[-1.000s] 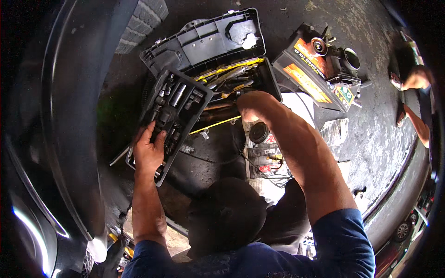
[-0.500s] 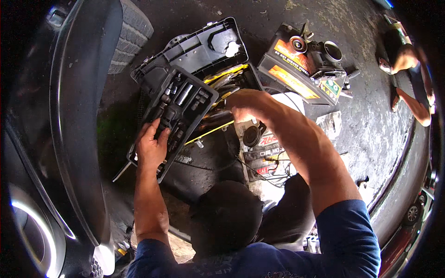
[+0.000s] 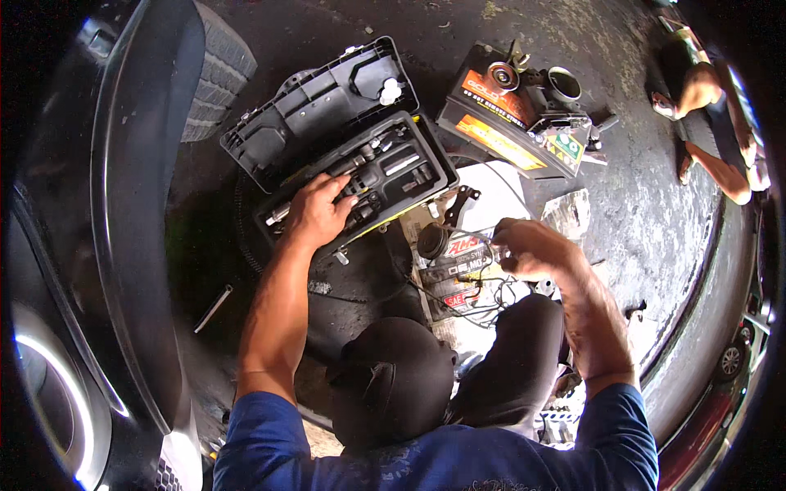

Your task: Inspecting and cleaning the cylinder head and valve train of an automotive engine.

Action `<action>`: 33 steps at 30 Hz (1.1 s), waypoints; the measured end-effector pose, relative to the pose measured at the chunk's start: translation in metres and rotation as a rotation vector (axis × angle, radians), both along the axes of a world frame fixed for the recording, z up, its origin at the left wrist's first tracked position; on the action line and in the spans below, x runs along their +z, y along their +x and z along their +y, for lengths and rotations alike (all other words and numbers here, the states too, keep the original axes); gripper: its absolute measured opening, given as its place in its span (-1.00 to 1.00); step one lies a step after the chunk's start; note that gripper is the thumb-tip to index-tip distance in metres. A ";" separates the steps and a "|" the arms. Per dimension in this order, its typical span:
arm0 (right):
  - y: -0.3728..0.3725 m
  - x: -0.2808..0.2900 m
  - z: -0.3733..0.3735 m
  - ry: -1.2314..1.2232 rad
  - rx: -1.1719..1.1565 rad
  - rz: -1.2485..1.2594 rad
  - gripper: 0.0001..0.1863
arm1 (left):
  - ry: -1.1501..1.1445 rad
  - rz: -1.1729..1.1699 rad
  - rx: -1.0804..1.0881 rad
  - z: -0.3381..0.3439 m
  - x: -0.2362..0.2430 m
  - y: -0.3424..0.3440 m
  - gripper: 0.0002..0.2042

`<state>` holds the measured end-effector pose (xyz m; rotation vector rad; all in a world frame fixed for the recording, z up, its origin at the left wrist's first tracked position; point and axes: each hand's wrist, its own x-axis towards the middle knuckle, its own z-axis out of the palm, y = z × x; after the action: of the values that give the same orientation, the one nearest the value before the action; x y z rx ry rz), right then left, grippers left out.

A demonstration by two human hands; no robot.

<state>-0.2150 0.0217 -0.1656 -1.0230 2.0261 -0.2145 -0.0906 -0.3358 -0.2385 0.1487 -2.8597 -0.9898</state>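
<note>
My left hand (image 3: 315, 214) grips the middle of a black tool tray (image 3: 446, 178), thumb and fingers closed over its central part. The tray holds sockets (image 3: 401, 164) and other metal fittings. It lies over the black toolbox (image 3: 424, 129), whose hinged lid (image 3: 315, 106) is open behind it and whose inside is mostly covered. My right hand (image 3: 532, 248) is closed over the printed cardboard (image 3: 450, 278) to the right, its fingers curled beside a thin dark cable (image 3: 483, 304). What it holds, if anything, I cannot make out. A round black part (image 3: 432, 240) lies left of it.
A car's dark bodywork (image 3: 135, 204) and tyre (image 3: 219, 74) border the left. A car battery (image 3: 499, 139) with a metal throttle-like part (image 3: 565, 86) on top stands at the back right. A metal rod (image 3: 214, 309) lies on the floor. Another person's legs (image 3: 700, 90) show far right.
The tool tray has turned from steeply slanted to lying over the toolbox, covering the tools inside. My right hand has left the toolbox and moved right and nearer, over the cardboard.
</note>
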 end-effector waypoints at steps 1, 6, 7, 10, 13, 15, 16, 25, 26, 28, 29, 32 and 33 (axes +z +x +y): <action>0.006 -0.004 0.006 -0.057 -0.039 -0.020 -0.63 | 0.002 -0.010 -0.008 0.003 -0.007 -0.005 -0.65; 0.024 -0.019 0.018 -0.272 -0.207 -0.191 -0.61 | 0.054 -0.093 -0.043 0.006 -0.029 -0.018 -0.66; 0.026 -0.023 0.015 -0.267 -0.207 -0.201 -0.61 | 0.048 -0.076 -0.036 0.006 -0.030 -0.019 -0.66; 0.037 -0.034 -0.006 -0.275 -0.718 -0.674 -0.65 | -0.106 0.178 0.003 0.020 -0.023 -0.015 -0.58; 0.054 -0.046 -0.044 -0.623 -1.159 -1.173 -0.65 | 0.661 0.020 0.217 0.062 -0.014 0.013 -0.31; 0.062 -0.047 -0.064 -0.695 -1.171 -1.407 -0.66 | 1.141 -0.130 0.284 0.086 -0.012 0.026 -0.28; 0.067 -0.048 -0.076 -0.721 -1.133 -1.473 -0.67 | 1.399 -0.139 0.257 0.093 -0.012 0.026 -0.29; 0.070 -0.063 -0.098 -0.644 -1.433 -1.534 -0.62 | 0.419 0.034 0.508 0.001 0.039 -0.033 -0.74; 0.068 -0.067 -0.093 -0.653 -1.458 -1.505 -0.57 | -0.163 0.233 0.428 -0.025 0.046 -0.051 -0.72; 0.069 -0.072 -0.084 -0.698 -1.505 -1.554 -0.60 | -0.452 0.194 0.363 -0.071 0.052 -0.077 -0.68; 0.071 -0.074 -0.080 -0.677 -1.569 -1.509 -0.61 | -0.479 0.073 0.373 -0.091 0.051 -0.091 -0.66; 0.078 -0.074 -0.064 -0.823 -1.446 -1.521 -0.60 | -0.388 -0.179 0.463 -0.120 0.041 -0.109 -0.59; 0.079 -0.075 -0.062 -0.880 -1.463 -1.555 -0.61 | -0.261 -0.318 0.494 -0.124 0.039 -0.114 -0.58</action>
<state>-0.1363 -0.0404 -0.2405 0.5140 0.6744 -1.9784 -0.2048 -0.4597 -0.1998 1.0086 -2.9463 -0.5292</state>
